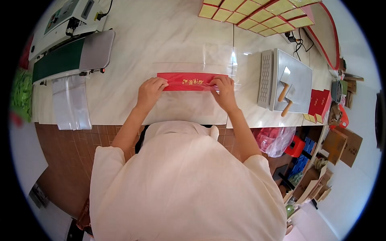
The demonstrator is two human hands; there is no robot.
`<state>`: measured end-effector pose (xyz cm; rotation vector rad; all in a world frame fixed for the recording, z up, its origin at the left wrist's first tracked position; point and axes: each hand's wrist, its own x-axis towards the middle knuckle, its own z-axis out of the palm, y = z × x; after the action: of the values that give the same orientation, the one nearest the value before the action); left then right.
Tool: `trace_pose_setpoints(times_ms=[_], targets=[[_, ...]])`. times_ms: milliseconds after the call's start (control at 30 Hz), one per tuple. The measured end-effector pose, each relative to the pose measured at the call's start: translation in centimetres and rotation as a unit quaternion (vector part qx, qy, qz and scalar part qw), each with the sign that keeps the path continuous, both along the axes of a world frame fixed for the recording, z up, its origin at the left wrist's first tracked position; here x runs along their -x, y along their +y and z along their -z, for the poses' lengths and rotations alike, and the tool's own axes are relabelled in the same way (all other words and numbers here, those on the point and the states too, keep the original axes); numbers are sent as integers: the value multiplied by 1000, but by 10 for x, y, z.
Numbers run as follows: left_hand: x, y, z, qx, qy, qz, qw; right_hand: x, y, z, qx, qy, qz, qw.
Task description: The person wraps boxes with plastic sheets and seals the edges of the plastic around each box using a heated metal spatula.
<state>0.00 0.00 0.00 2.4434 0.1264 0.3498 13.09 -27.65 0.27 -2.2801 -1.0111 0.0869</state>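
Observation:
A long red box [183,82] with gold lettering lies crosswise on the table, on a sheet of clear plastic film [219,56] that spreads out behind and in front of it. My left hand [151,92] grips the box's left end with curled fingers. At the right end, my right hand [224,91] has thumb and fingers closed about the box, with shiny film bunched near the fingertips. Whether the fingers pinch film along with the box is hard to make out.
Left stands a machine with a green belt [60,60]; clear plastic sleeves [72,102] hang over the table edge. On the right, a metal hot plate [293,82] carries wooden-handled tools [283,92]. Stacked yellow-and-red boxes [257,16] stand behind; red boxes [319,103] sit far right.

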Motion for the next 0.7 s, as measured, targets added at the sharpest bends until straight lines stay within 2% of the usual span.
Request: trace_pose_setpoints(times_ms=[200, 333, 500, 700], targets=[[3, 4, 3, 33, -24, -13, 999, -22, -29, -9, 23, -39, -9, 999], [1, 2, 0, 45, 4, -26, 999, -26, -32, -8, 20, -36, -5, 999], [0, 2, 2, 57, 16, -33, 998, -27, -29, 1, -42, 32, 21, 998], [-3, -2, 7, 72, -11, -47, 996, -27, -27, 6, -57, 62, 44, 995]])
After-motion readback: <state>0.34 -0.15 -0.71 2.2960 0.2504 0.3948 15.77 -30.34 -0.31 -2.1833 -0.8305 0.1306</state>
